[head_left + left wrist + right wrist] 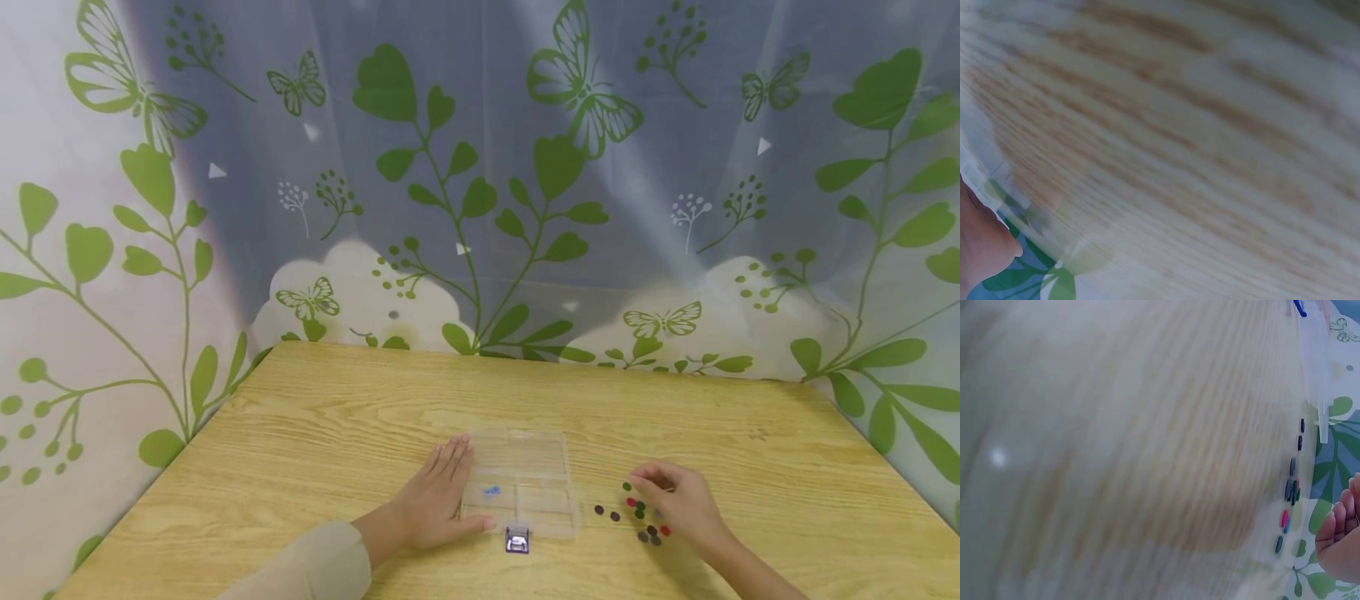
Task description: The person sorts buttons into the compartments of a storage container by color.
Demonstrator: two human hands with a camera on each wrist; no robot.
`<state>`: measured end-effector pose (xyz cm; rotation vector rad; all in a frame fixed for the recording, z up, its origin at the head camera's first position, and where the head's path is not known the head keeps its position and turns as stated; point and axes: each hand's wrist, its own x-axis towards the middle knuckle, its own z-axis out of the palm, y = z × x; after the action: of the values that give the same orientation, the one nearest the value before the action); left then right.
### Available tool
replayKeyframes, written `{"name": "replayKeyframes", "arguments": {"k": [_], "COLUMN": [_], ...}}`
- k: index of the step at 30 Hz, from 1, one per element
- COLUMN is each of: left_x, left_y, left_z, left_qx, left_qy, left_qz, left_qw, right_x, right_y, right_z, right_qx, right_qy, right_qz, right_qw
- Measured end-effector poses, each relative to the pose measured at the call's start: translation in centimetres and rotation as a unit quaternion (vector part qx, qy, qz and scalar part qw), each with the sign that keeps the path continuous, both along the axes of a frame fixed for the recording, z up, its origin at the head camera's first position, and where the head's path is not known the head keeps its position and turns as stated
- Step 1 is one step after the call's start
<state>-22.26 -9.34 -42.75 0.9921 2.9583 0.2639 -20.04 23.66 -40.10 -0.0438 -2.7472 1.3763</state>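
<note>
A clear plastic box with compartments lies open on the table. My left hand rests along its left side with fingers extended and the thumb near the front edge; part of that hand shows in the left wrist view. Small blue pieces lie in a left compartment. To the box's right is a loose group of small round discs, including a red disc and a dark disc. Above them, my right hand has bent fingers beside a green disc; whether it pinches anything is hidden.
A dark blue and silver clasp-like piece is at the box's front edge. The wood-grain table is backed by a curtain with leaves and butterflies. A few faint small marks or bits show at the right rear.
</note>
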Motion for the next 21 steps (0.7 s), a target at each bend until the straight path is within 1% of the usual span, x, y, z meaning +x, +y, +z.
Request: {"name": "replayKeyframes", "arguments": {"k": [3, 11, 17, 21], "left_x": [0.0, 0.1, 0.2, 0.2], "left_y": [0.0, 0.0, 0.0, 0.0], "left_z": [0.0, 0.1, 0.2, 0.3], "left_qx": [0.001, 0.002, 0.002, 0.002], "left_qy": [0.000, -0.006, -0.005, -0.003], "left_qz": [0.000, 0.002, 0.002, 0.000], "left_qw": [1.0000, 1.0000, 1.0000, 1.0000], "right_x": [0.1, 0.4, 0.5, 0.5], "right_y": [0.6, 1.8, 2.4, 3.0], "right_z": [-0.1, -0.2, -0.6, -1.1], "right_qx": [0.008, 0.031, 0.037, 0.040], "right_qy": [0.006, 0.018, 0.049, 0.041], "right_qz": [0.007, 0.002, 0.012, 0.020], "right_qw": [1.000, 0.999, 0.998, 0.998]}}
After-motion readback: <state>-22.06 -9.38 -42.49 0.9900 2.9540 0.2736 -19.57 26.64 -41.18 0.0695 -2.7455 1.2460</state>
